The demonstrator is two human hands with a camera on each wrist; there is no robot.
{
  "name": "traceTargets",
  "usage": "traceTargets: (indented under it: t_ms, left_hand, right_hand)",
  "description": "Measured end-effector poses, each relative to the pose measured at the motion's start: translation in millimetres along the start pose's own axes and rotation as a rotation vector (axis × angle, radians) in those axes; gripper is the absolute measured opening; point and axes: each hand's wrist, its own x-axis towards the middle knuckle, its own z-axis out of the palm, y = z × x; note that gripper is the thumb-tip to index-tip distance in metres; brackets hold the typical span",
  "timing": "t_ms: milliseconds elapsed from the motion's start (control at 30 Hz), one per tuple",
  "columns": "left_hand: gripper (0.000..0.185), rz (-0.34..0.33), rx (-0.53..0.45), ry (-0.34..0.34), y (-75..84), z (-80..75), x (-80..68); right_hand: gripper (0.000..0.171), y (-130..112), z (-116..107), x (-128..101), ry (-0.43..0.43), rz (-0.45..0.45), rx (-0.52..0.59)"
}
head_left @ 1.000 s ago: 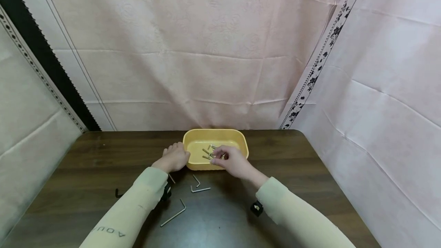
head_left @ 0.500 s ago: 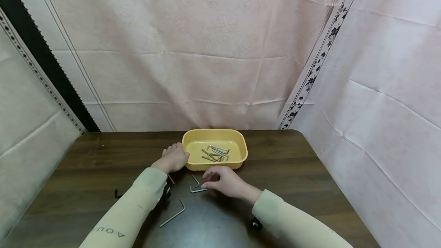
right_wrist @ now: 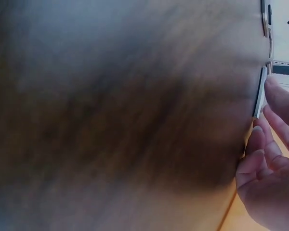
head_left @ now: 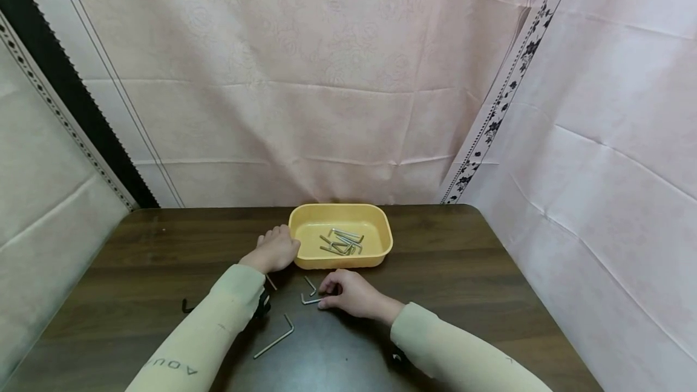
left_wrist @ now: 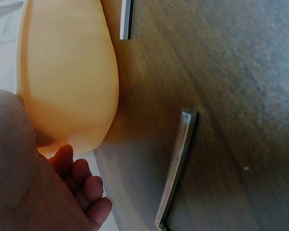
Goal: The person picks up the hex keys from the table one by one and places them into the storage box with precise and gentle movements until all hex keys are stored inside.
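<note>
My left hand [head_left: 274, 250] grips the left end of a yellow plastic tray [head_left: 310, 263], its thumb at the rim and its fingers curled by the outer wall. Several L-shaped hex keys [head_left: 343, 243] lie in a loose pile inside. In front of the tray my right hand [head_left: 351, 295] is low over the table, fingers bent, with a gap between thumb and index finger. Its thumb is at the right end of a silver hex key [head_left: 310, 302], also seen beside the thumb in the right wrist view [right_wrist: 260, 91]; that end is partly covered.
A small hex key [head_left: 311, 286] lies just behind the silver one. A longer hex key [head_left: 278, 340] is nearer the front on the wooden table [head_left: 463, 295]. Another key [head_left: 271, 282] and a black one [head_left: 187, 306] are partly hidden by my left arm. Pale cloth [head_left: 327, 107] hangs behind.
My right hand has come out of the tray toward the front, down to the silver hex key, leaving the pile uncovered. The left hand has stayed at the tray.
</note>
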Motion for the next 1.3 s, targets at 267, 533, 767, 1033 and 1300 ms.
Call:
traceTargets:
  t_ms: [267,533,767,1033,1300]
  left_hand:
    - [0.039,-0.007,-0.005,0.016,-1.9,1.5,2.5]
    - [0.040,-0.010,0.000,0.014,-0.8,1.8,2.7]
    - [0.038,-0.001,-0.001,0.007,-0.7,-0.2,1.2]
    - [0.035,0.003,-0.006,-0.010,-2.2,-1.5,2.0]
    - [0.036,-0.001,-0.009,-0.010,-3.5,0.5,4.3]
  right_hand:
    - [0.013,-3.0,1.7,2.0,-0.044,0.031,-0.074]
    - [0.012,-4.6,2.8,0.9,-0.068,0.041,-0.124]
    - [0.013,-9.6,-1.3,-0.1,-0.122,0.023,-0.156]
    - [0.013,-16.4,-33.0,-8.0,-0.182,0.021,-0.123]
    - [0.011,-18.4,-69.3,-11.9,-0.059,-0.001,-0.098]
